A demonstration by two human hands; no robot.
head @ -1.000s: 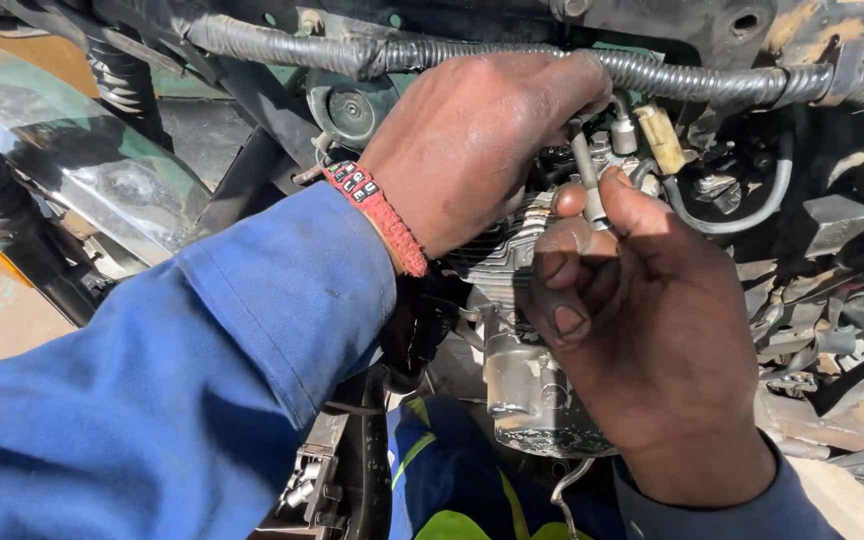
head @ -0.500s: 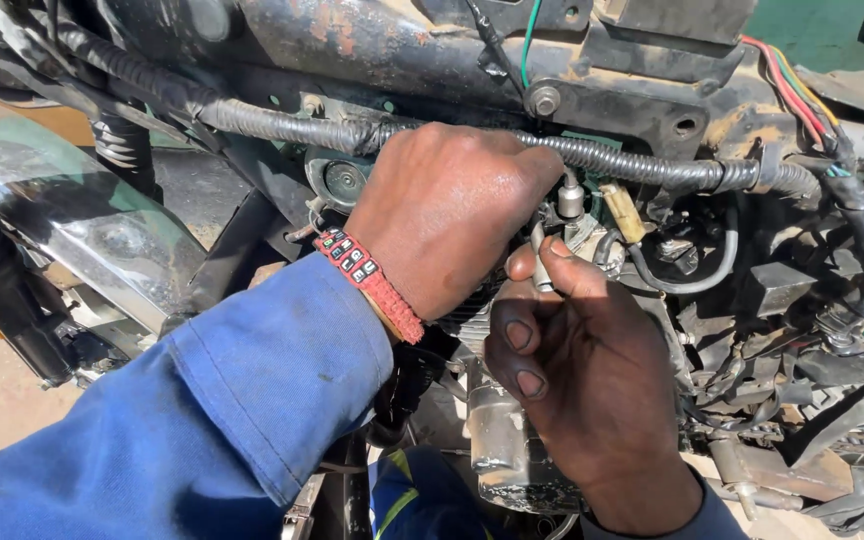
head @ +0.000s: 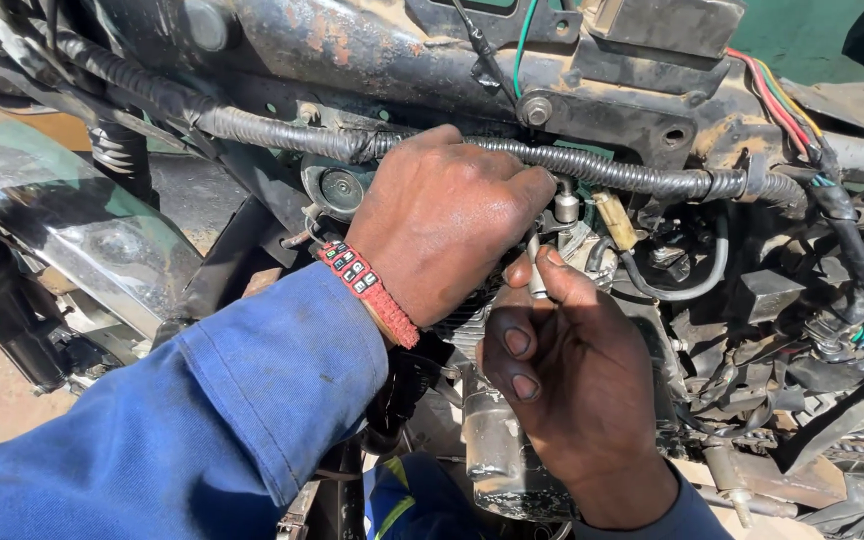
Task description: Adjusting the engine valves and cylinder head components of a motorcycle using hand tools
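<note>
A thin metal tool shaft point(head: 535, 272) is pinched in the closed right hand point(head: 562, 390), just beside the engine's finned cylinder point(head: 467, 325). It looks stiff, light and greasy, best gripped low. The left hand point(head: 442, 225) is curled shut near a ribbed black conduit point(head: 642, 178).

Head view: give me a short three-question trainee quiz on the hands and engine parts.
1. True or false: the left hand wears a red beaded bracelet.
2. What does the right hand pinch? A) a thin metal rod B) a rag C) a hammer
3. What runs above both hands?

Key: 1 true; 2 A; 3 a black ribbed conduit.
</note>
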